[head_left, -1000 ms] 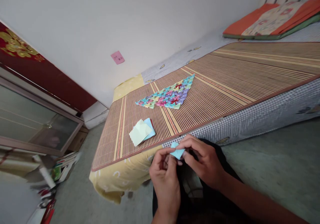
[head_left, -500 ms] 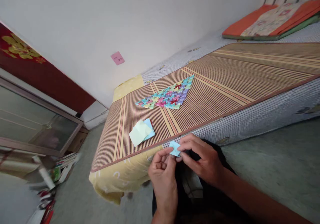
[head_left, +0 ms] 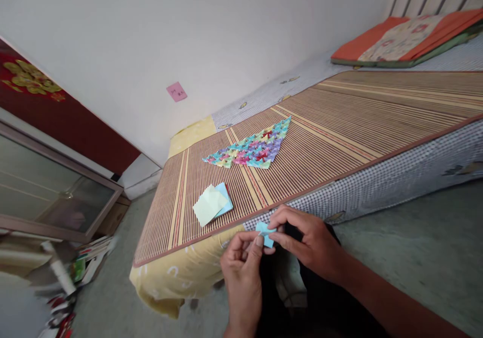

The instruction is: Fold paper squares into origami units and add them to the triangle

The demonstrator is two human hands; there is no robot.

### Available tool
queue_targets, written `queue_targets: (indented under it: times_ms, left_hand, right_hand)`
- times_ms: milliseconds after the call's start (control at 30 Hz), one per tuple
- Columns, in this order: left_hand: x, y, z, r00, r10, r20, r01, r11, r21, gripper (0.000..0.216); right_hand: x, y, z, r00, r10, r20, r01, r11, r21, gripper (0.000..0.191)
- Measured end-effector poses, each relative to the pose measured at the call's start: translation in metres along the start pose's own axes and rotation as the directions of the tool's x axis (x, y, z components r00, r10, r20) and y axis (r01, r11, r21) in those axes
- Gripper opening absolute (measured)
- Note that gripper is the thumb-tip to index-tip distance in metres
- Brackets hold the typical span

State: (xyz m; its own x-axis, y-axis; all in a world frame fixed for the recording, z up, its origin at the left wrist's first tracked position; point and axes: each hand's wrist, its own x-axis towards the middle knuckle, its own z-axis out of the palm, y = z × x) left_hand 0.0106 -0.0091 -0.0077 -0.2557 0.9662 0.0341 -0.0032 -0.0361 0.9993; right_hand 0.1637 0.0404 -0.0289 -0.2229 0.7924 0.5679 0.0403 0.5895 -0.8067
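Observation:
A small folded piece of light blue paper (head_left: 266,229) is held between both hands, just off the bed's front edge. My left hand (head_left: 243,265) pinches its lower left side between thumb and fingers. On its right side my right hand (head_left: 304,232) grips it with thumb and index finger. Pale green and blue paper sheets (head_left: 209,204) lie in a loose stack on the mat, left of my hands. Farther back rests a triangular sheet of joined, multicoloured folded paper pieces (head_left: 251,147).
A striped woven mat (head_left: 320,137) covers the bed. Folded orange and floral bedding (head_left: 403,38) lies at the far right. A glass-fronted cabinet (head_left: 53,187) stands at the left, with books and papers (head_left: 90,257) on the floor. A pink note (head_left: 176,91) is on the wall.
The blue paper has been turned and its outline changed from a compact diamond to a more spread shape. Both hands still pinch it, with the fingers slightly shifted. The view has tilted a little.

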Motion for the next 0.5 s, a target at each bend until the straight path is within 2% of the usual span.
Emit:
queue_targets:
  times_ms: [133, 300, 500]
  left_hand:
    - [0.002, -0.004, 0.000, 1.000, -0.021, 0.007, 0.021, 1.000, -0.023, 0.023]
    - [0.001, -0.005, 0.004, 0.998, -0.034, -0.048, 0.030, 0.996, -0.086, 0.025]
    - [-0.001, -0.003, 0.007, 0.999, 0.010, -0.043, -0.012, 0.999, -0.045, 0.026]
  right_hand:
    - [0.000, -0.003, 0.000, 0.997, 0.074, -0.007, -0.074, 0.997, 0.014, 0.014]
    - [-0.001, -0.006, 0.007, 0.997, 0.037, -0.062, -0.038, 0.999, -0.021, 0.014]
    - [-0.003, -0.007, 0.013, 0.992, 0.059, -0.108, -0.061, 0.998, -0.012, 0.015]
